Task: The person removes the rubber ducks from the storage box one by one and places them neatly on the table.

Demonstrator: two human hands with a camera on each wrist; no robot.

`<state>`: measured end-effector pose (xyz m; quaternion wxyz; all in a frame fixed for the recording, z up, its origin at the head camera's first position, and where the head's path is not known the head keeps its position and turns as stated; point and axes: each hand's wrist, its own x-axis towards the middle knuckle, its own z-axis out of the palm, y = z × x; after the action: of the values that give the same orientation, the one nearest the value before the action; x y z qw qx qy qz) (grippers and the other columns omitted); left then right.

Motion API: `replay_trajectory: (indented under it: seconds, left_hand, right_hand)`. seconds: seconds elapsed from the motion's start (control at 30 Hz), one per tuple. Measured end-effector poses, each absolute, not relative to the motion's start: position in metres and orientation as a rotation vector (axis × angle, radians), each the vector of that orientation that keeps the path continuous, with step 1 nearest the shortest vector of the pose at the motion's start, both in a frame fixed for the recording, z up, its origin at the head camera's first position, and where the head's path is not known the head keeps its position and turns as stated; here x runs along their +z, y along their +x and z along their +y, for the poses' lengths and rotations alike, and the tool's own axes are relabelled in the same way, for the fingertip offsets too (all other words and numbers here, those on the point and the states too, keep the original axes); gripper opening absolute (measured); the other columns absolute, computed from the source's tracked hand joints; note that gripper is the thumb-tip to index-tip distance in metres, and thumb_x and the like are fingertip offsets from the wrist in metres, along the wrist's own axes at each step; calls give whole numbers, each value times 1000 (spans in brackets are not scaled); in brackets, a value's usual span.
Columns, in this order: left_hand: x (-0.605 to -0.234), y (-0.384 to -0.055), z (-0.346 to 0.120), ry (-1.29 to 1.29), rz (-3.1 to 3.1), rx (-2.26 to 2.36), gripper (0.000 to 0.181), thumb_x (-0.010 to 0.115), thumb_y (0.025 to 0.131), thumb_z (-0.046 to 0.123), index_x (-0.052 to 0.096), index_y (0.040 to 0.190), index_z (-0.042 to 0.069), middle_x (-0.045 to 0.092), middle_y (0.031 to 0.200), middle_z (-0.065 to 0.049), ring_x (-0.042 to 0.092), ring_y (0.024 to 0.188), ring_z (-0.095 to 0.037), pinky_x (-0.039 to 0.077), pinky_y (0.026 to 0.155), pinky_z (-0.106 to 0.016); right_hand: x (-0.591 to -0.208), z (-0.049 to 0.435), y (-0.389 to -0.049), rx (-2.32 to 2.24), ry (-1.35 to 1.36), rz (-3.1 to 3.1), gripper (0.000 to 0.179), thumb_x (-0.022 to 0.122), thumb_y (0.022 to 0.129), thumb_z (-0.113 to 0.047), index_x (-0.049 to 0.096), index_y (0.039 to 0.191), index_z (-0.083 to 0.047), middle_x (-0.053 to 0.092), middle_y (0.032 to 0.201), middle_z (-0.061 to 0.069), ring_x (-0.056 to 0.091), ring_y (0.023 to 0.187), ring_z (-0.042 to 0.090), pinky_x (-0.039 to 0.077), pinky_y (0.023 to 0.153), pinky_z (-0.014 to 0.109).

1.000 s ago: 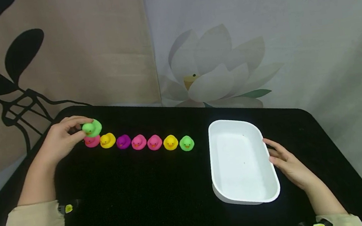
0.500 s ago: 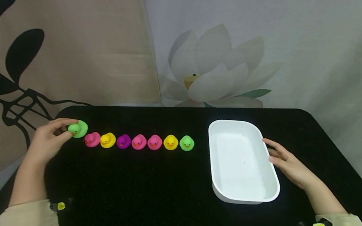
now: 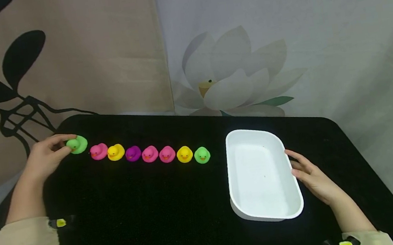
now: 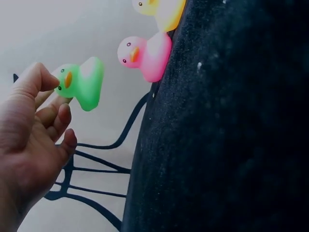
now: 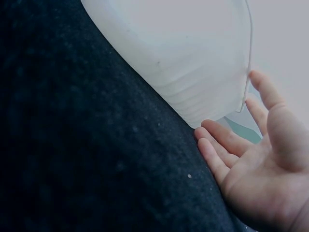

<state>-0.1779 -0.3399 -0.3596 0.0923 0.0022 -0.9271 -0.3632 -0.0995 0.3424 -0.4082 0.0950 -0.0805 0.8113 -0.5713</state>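
Note:
My left hand [image 3: 44, 157] pinches a green rubber duck [image 3: 77, 145] between thumb and fingers, at the left end of a row of ducks. In the left wrist view the green duck [image 4: 87, 83] shows above the table surface, apart from the pink duck [image 4: 147, 57]. My right hand [image 3: 315, 179] rests against the right side of a white rectangular tub [image 3: 263, 175], its fingertips at the rim. Seen from the right wrist, the relaxed fingers [image 5: 224, 137] touch the outer wall of the tub [image 5: 193, 63]. Nothing lies inside the tub.
Across the black table [image 3: 150, 226] runs a row of rubber ducks: a pink duck [image 3: 99, 151], a yellow duck [image 3: 116, 152], a purple duck [image 3: 133, 153], then several more ending at a green duck [image 3: 202, 155]. A printed curtain [image 3: 107, 55] hangs behind the table's far edge.
My left hand has carried the green duck leftward, from over the pink duck to beyond the row's left end, and slightly lower in the last half second. The right hand and tub have stayed put.

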Motion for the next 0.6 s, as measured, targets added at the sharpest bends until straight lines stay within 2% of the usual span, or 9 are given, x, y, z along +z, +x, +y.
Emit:
replay_trajectory:
  seconds: [0.27,0.5,0.6]
  left_hand:
    - [-369,-185,-346,22,-2784,-1135,40,50,99,24,53,131,1,48,106,-19,43,87,-31,36,67,-40]
    - [-376,-194,-354,36,-2869,-1134,49,48,99,35,51,132,-1,46,115,-24,42,92,-33,35,67,-41]
    - [-379,-198,-357,40,-2910,-1128,53,48,99,39,50,132,-2,44,120,-28,42,98,-39,36,71,-47]
  right_hand:
    - [-408,343,-99,-1696,-238,2404,59,48,101,-18,19,152,-15,33,145,29,56,114,11,31,96,62]
    - [-407,342,-99,-1698,-223,2398,60,49,100,-18,19,152,-16,32,145,28,55,115,12,31,96,62]
    - [-407,342,-99,-1694,-218,2397,60,49,100,-18,19,152,-16,32,146,28,55,116,13,31,96,62]
